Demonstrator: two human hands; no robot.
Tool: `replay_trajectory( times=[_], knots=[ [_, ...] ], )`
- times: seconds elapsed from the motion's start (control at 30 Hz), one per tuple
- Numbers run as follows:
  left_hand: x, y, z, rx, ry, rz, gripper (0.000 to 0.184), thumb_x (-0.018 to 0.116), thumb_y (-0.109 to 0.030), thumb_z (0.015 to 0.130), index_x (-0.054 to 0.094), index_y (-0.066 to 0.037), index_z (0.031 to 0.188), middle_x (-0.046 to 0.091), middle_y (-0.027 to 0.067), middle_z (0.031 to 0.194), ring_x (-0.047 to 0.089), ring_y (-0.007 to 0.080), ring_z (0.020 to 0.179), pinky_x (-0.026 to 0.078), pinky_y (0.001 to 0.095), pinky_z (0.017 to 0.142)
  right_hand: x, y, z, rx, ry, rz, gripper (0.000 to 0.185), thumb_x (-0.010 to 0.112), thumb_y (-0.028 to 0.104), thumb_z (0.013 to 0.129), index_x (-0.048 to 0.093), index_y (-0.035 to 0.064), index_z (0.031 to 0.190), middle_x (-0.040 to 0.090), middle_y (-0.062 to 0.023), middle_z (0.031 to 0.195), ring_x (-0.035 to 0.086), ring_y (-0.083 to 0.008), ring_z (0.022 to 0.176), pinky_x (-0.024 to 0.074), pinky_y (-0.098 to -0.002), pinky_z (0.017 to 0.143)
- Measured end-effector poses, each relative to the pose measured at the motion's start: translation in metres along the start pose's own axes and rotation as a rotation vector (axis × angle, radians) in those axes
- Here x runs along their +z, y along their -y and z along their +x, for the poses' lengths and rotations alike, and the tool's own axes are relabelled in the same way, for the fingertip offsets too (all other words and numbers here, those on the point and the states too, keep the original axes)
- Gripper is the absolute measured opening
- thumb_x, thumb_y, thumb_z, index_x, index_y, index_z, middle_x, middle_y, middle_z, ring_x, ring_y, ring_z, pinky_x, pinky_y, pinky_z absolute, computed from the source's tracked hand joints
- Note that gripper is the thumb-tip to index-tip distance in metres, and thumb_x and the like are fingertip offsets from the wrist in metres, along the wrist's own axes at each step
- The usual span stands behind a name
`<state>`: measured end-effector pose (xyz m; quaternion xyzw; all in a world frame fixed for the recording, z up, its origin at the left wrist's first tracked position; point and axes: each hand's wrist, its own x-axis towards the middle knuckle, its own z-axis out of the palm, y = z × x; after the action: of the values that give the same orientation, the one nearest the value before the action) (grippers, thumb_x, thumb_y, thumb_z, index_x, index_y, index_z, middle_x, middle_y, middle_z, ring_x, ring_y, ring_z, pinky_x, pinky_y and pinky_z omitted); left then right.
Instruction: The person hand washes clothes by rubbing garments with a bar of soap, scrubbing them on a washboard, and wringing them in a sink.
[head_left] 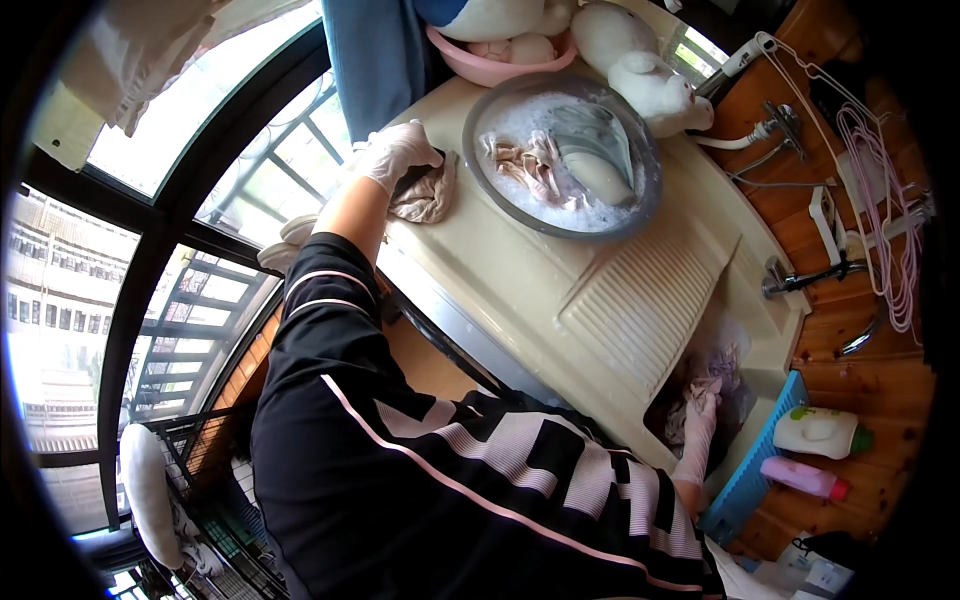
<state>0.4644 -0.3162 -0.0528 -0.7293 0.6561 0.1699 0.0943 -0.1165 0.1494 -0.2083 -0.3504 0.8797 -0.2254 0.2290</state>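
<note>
My left hand (398,155), in a white glove, is at the left edge of the beige washing counter. Its fingers are curled over a crumpled beige cloth (430,192), with a dark patch visible just under them. My right hand (700,408), also gloved, reaches down into the sink basin (742,385) at the lower right. It grips a wet, wrinkled cloth (675,425), whose kind I cannot make out. Between the hands stands a grey round basin (490,195) with sudsy water, a pinkish cloth (530,168), and a grey-green item (600,150) partly under the foam.
A ribbed washboard (640,300) is moulded into the counter. Behind the basin are a pink tub (460,62) and white plush toys (650,85). Taps (785,280) and a hose line the wooden wall. Bottles (815,432) stand beyond a blue panel (755,460). Windows are on the left.
</note>
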Motion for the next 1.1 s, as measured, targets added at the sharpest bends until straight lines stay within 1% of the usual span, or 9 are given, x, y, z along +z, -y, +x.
replay_trajectory(
  times=[0.13, 0.23, 0.43, 0.53, 0.63, 0.73, 0.83, 0.93, 1.1],
  knots=[
    [0.0, 0.0, -0.001, -0.018, -0.024, -0.019, 0.06, 0.077, -0.041, 0.064, 0.067, -0.008, 0.113, 0.065, 0.0167, 0.115, 0.055, 0.0389, 0.116, 0.031, 0.0578, 0.101, -0.004, 0.018, -0.01, 0.034, -0.022, -0.064, 0.041, 0.064, 0.019, 0.085, 0.05, 0.0088, 0.121, 0.06, -0.021, 0.114, 0.058, -0.0337, 0.11, 0.0434, -0.039, 0.093],
    [0.0, 0.0, -0.002, -0.018, -0.029, -0.028, 0.059, 0.078, -0.041, 0.064, 0.068, -0.006, 0.111, 0.066, 0.0148, 0.114, 0.057, 0.0377, 0.113, 0.031, 0.056, 0.101, 0.002, 0.007, -0.005, -0.013, -0.052, -0.065, 0.041, 0.064, 0.019, 0.085, 0.05, 0.0089, 0.122, 0.059, -0.0213, 0.116, 0.057, -0.0333, 0.111, 0.0433, -0.0388, 0.094],
    [-0.002, 0.003, 0.001, 0.028, 0.026, -0.034, 0.06, 0.079, -0.04, 0.064, 0.067, -0.008, 0.113, 0.065, 0.0137, 0.116, 0.053, 0.0413, 0.117, 0.026, 0.0644, 0.1, -0.003, 0.014, -0.008, 0.008, -0.021, -0.058, 0.045, 0.064, 0.019, 0.086, 0.048, 0.0086, 0.127, 0.058, -0.0207, 0.12, 0.057, -0.0325, 0.112, 0.0436, -0.0373, 0.094],
    [0.0, -0.001, -0.004, -0.044, -0.011, -0.047, 0.061, 0.079, -0.04, 0.065, 0.066, -0.007, 0.114, 0.065, 0.0137, 0.116, 0.054, 0.0391, 0.116, 0.028, 0.061, 0.102, 0.006, -0.013, 0.003, -0.02, -0.017, 0.044, 0.048, 0.064, 0.019, 0.086, 0.048, 0.0089, 0.13, 0.059, -0.0209, 0.12, 0.058, -0.0323, 0.113, 0.0439, -0.0376, 0.094],
    [0.0, 0.002, -0.005, 0.034, -0.084, 0.016, 0.068, 0.079, -0.047, 0.057, 0.068, 0.001, 0.104, 0.069, 0.0171, 0.103, 0.066, 0.0307, 0.097, 0.049, 0.0404, 0.085, 0.005, -0.015, 0.004, -0.01, -0.015, 0.042, 0.049, 0.063, 0.02, 0.086, 0.047, 0.0093, 0.131, 0.059, -0.0217, 0.12, 0.058, -0.0322, 0.113, 0.0442, -0.0382, 0.094],
    [-0.006, -0.002, -0.007, -0.028, 0.057, -0.017, 0.065, 0.078, -0.04, 0.066, 0.062, -0.01, 0.121, 0.061, 0.0125, 0.124, 0.05, 0.0394, 0.121, 0.025, 0.0638, 0.103, 0.004, -0.011, 0.002, 0.008, 0.0, 0.019, 0.049, 0.063, 0.022, 0.086, 0.047, 0.0094, 0.131, 0.059, -0.0223, 0.12, 0.058, -0.0329, 0.113, 0.0447, -0.0388, 0.093],
    [0.003, 0.002, -0.006, 0.0, -0.063, -0.053, 0.072, 0.079, -0.041, 0.066, 0.056, -0.01, 0.127, 0.059, 0.0125, 0.128, 0.05, 0.0386, 0.122, 0.025, 0.064, 0.103, 0.005, -0.016, 0.005, 0.006, 0.0, 0.001, 0.049, 0.063, 0.023, 0.086, 0.048, 0.0093, 0.13, 0.059, -0.0225, 0.12, 0.058, -0.0338, 0.113, 0.045, -0.0392, 0.093],
    [0.001, -0.001, -0.01, -0.02, -0.035, -0.044, 0.075, 0.079, -0.041, 0.065, 0.053, -0.01, 0.129, 0.059, 0.0135, 0.127, 0.051, 0.0369, 0.122, 0.025, 0.0635, 0.104, 0.004, -0.012, 0.003, 0.004, -0.006, -0.033, 0.047, 0.063, 0.023, 0.086, 0.048, 0.0091, 0.128, 0.059, -0.0226, 0.119, 0.058, -0.0344, 0.112, 0.0451, -0.0395, 0.093],
    [-0.002, 0.001, -0.013, 0.027, -0.036, -0.028, 0.072, 0.079, -0.042, 0.065, 0.055, -0.007, 0.124, 0.06, 0.0142, 0.125, 0.053, 0.0339, 0.12, 0.032, 0.0577, 0.102, 0.0, 0.001, -0.004, -0.014, -0.008, -0.049, 0.043, 0.062, 0.019, 0.087, 0.049, 0.009, 0.127, 0.059, -0.0225, 0.12, 0.058, -0.0335, 0.113, 0.0445, -0.0389, 0.093]
  ],
)
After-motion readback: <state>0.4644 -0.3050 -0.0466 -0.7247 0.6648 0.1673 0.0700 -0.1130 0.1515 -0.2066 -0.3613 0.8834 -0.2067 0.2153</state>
